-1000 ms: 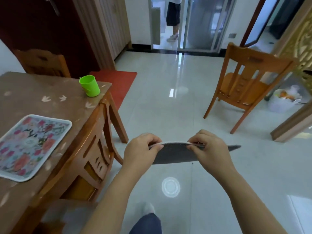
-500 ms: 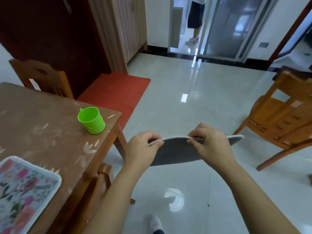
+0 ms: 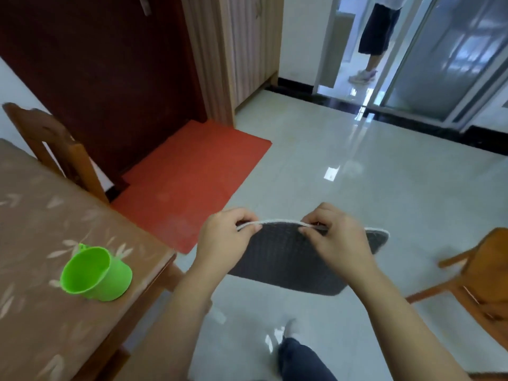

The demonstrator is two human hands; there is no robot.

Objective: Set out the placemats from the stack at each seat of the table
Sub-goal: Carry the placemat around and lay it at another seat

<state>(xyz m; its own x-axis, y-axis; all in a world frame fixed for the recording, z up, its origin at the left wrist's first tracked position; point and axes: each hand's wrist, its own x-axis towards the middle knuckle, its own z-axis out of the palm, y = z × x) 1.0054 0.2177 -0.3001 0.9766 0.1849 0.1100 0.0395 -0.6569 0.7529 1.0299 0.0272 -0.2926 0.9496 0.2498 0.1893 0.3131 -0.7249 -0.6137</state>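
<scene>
I hold a placemat [image 3: 286,257] in the air over the tiled floor, its dark grey underside toward me and a pale edge on top. My left hand [image 3: 225,240] pinches its upper edge at the left, and my right hand [image 3: 335,237] pinches the same edge further right. The brown table [image 3: 41,298] with a leaf pattern lies at the lower left, to the left of the placemat. The mat hangs clear of the table corner. No stack of mats is in view.
A green plastic cup [image 3: 96,273] stands near the table's corner. One wooden chair [image 3: 55,149] stands behind the table, another wooden chair [image 3: 478,279] at the right edge. A red floor mat [image 3: 192,180] lies before a dark door. A person [image 3: 376,37] stands in the far doorway.
I have walked forward along the table; the floral placemat on the table has dropped out of view and the cup is closer. Both hands keep their hold on the grey-backed placemat.
</scene>
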